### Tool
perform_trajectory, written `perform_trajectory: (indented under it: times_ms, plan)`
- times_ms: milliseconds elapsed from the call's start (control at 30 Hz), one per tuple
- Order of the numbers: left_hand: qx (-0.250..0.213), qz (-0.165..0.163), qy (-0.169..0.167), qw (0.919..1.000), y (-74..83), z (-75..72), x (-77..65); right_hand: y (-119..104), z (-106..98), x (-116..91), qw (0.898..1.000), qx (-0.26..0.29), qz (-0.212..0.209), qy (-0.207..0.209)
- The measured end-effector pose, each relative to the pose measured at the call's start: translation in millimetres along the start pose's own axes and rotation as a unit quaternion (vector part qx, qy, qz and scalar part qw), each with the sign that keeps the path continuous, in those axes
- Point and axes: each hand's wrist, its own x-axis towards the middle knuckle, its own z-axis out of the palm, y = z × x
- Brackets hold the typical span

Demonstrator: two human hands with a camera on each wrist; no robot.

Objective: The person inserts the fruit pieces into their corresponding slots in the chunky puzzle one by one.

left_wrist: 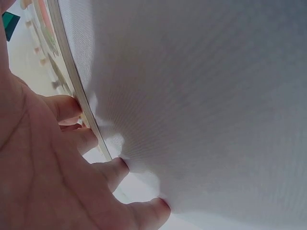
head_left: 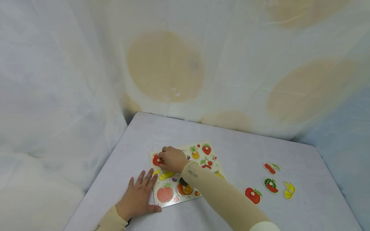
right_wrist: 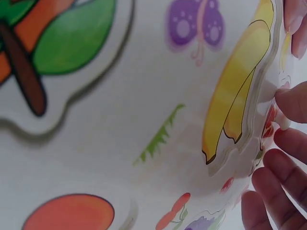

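Observation:
A wooden peg-puzzle board (head_left: 216,164) with fruit pictures lies on the table. Over its far left corner, my right hand (head_left: 173,159) pinches the small white knob of a red pomegranate piece (head_left: 156,160) between thumb and forefinger; in the right wrist view the other fingers curl beside them. My left hand (head_left: 138,197) lies spread along the board's left side, fingertips right at the edge, thumb near the front corner. Close to the right hand is a yellow banana picture (right_wrist: 235,91). An orange piece (head_left: 188,189) and a peach picture (head_left: 164,194) are toward the front.
Several loose knobbed pieces lie on the table at right: cherries (head_left: 271,168), a watermelon slice (head_left: 270,185), bananas (head_left: 289,190) and a red apple (head_left: 252,196). A pineapple (head_left: 195,153) and a strawberry (head_left: 206,149) show along the board's far side. Cloth walls (head_left: 231,80) surround the table.

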Motion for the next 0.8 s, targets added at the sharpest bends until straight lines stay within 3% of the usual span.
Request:
perform_trajectory:
  times_ms: [267, 467, 800]
  plan:
    - [0.000, 0.001, 0.002, 1.0000, 1.3, -2.5, -0.9, 2.3, -0.1, -0.4, 1.000, 0.016, 0.003, -0.003]
    - [-0.001, -0.003, -0.006, 1.0000, 1.8, -2.1, 0.6, 15.2, -11.8, -7.5, 0.998, 0.050, 0.020, -0.012]
    - [-0.019, -0.024, -0.035, 0.9989, -4.8, 1.3, 2.4, 69.2, -43.2, -57.6, 0.998, 0.059, 0.034, -0.016]
